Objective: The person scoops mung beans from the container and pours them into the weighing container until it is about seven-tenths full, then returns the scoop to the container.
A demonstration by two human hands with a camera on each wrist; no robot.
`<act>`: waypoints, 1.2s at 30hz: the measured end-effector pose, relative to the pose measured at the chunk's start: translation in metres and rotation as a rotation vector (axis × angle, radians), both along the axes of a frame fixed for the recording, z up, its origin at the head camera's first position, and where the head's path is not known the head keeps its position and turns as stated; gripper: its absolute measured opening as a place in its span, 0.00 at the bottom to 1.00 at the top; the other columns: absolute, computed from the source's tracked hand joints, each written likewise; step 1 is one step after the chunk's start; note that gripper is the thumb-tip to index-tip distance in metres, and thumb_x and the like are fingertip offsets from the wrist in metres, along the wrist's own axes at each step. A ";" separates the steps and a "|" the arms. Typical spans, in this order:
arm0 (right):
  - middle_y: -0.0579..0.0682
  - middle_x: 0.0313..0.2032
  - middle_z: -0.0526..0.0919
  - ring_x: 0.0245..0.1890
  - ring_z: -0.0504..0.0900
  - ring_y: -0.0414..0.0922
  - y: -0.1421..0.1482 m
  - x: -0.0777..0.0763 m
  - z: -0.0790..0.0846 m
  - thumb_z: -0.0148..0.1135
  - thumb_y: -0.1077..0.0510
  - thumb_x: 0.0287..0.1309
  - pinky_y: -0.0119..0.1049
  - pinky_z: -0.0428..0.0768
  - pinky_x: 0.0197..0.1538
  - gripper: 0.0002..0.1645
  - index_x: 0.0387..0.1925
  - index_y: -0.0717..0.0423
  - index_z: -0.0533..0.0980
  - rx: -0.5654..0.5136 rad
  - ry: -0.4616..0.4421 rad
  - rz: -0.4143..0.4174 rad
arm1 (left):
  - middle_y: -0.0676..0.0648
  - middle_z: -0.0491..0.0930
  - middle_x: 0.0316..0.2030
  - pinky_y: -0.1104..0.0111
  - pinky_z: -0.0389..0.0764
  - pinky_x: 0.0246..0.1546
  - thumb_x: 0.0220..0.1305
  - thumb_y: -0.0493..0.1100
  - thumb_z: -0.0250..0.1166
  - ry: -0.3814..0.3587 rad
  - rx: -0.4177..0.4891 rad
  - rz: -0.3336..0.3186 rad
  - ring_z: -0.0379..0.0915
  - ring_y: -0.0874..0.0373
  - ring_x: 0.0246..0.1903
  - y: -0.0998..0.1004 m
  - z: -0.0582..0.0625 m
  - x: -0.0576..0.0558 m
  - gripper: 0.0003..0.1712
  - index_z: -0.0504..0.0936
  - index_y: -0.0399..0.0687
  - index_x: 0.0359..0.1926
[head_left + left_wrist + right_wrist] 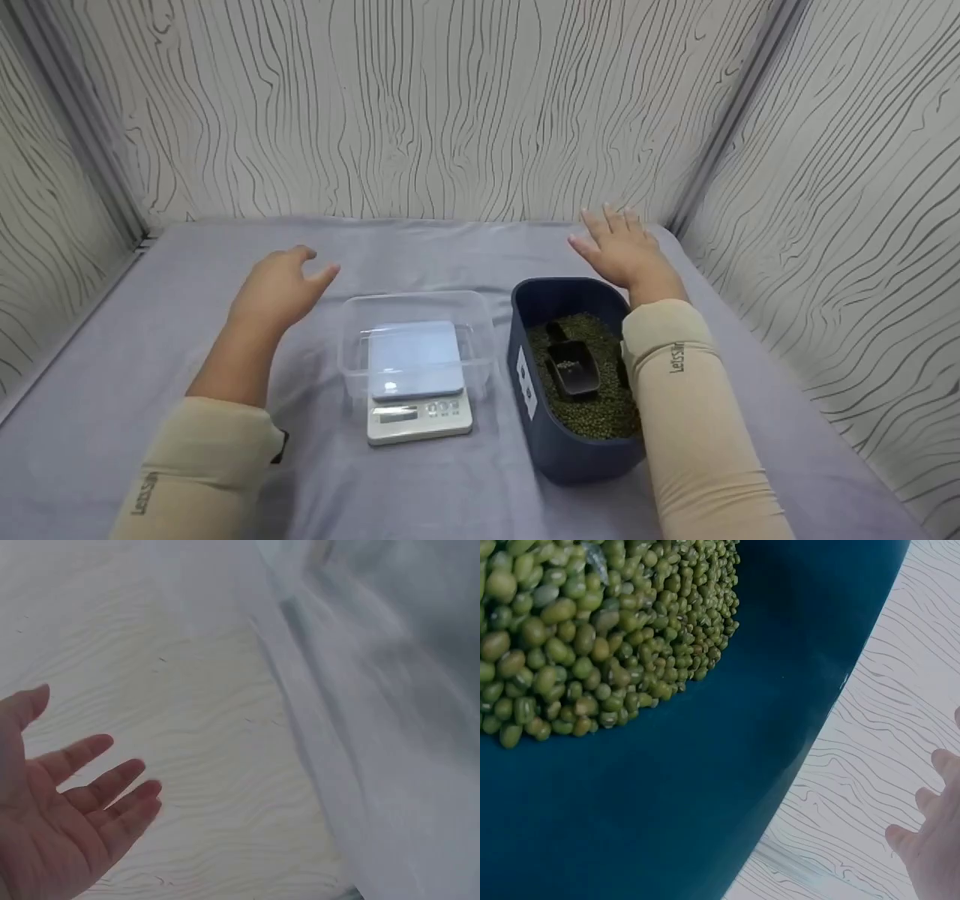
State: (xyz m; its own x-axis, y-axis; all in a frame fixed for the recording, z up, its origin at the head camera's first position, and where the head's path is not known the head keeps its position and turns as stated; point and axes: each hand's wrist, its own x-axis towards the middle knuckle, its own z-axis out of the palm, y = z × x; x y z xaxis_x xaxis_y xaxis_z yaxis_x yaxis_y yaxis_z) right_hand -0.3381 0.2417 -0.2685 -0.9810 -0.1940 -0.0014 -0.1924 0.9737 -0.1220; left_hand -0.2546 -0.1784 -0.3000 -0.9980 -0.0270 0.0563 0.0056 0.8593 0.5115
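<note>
My left hand [277, 289] is held over the cloth, left of a clear plastic container [417, 300], its fingers relaxed and holding nothing. In the left wrist view the same hand [67, 810] shows its palm and loosely spread fingers. Beyond the far right corner of a dark blue bin [559, 461] is my right hand [622, 251], fingers spread and holding nothing. Green mung beans [600, 420] fill the lower part of the bin, and a black scoop [574, 367] lies on them with a few beans in it. The right wrist view shows the beans [592, 637] up close.
A white digital kitchen scale [420, 427] lies on the light purple cloth [420, 495], overlapped by the clear container in the head view. The bin carries a white label [526, 382]. Wood-grain patterned panels [420, 112] stand at the back and both sides.
</note>
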 end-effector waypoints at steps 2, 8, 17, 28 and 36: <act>0.59 0.70 0.33 0.68 0.28 0.61 0.001 0.000 0.000 0.25 0.28 0.61 0.65 0.36 0.63 0.44 0.71 0.47 0.39 0.004 0.001 0.001 | 0.32 0.66 0.58 0.45 0.66 0.54 0.65 0.62 0.47 -0.011 0.062 0.013 0.62 0.37 0.57 0.004 -0.001 0.009 0.38 0.62 0.36 0.62; 0.58 0.70 0.33 0.68 0.28 0.61 0.003 -0.001 0.000 0.25 0.29 0.62 0.65 0.37 0.63 0.44 0.71 0.47 0.39 0.005 -0.003 0.000 | 0.35 0.75 0.48 0.54 0.76 0.42 0.61 0.54 0.58 -0.046 0.193 0.031 0.73 0.42 0.44 0.011 -0.007 0.037 0.27 0.72 0.38 0.52; 0.58 0.70 0.33 0.68 0.28 0.60 0.005 0.001 0.000 0.24 0.28 0.61 0.65 0.37 0.63 0.44 0.71 0.46 0.39 -0.005 -0.007 -0.002 | 0.49 0.80 0.25 0.66 0.79 0.30 0.55 0.46 0.66 -0.186 0.337 -0.021 0.76 0.59 0.25 0.022 -0.028 0.069 0.11 0.79 0.42 0.27; 0.58 0.70 0.33 0.68 0.28 0.61 0.008 0.002 0.002 0.23 0.27 0.60 0.65 0.36 0.63 0.45 0.71 0.46 0.40 -0.016 -0.023 -0.002 | 0.48 0.79 0.18 0.68 0.79 0.25 0.55 0.43 0.65 -0.397 0.232 -0.118 0.75 0.59 0.20 0.036 -0.066 0.069 0.12 0.80 0.39 0.21; 0.59 0.70 0.35 0.68 0.29 0.60 0.009 0.004 0.004 0.23 0.27 0.61 0.64 0.38 0.64 0.45 0.71 0.47 0.41 -0.018 -0.027 -0.004 | 0.47 0.79 0.19 0.67 0.79 0.23 0.56 0.41 0.64 -0.533 0.240 -0.187 0.77 0.57 0.20 0.037 -0.092 0.059 0.11 0.80 0.38 0.22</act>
State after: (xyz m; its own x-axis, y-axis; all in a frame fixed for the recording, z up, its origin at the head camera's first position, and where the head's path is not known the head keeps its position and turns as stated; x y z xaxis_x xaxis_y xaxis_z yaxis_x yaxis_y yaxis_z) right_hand -0.3341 0.2506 -0.2648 -0.9814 -0.1904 -0.0241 -0.1850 0.9721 -0.1444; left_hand -0.1953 -0.1410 -0.3920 -0.8763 0.2010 -0.4378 -0.1646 0.7291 0.6643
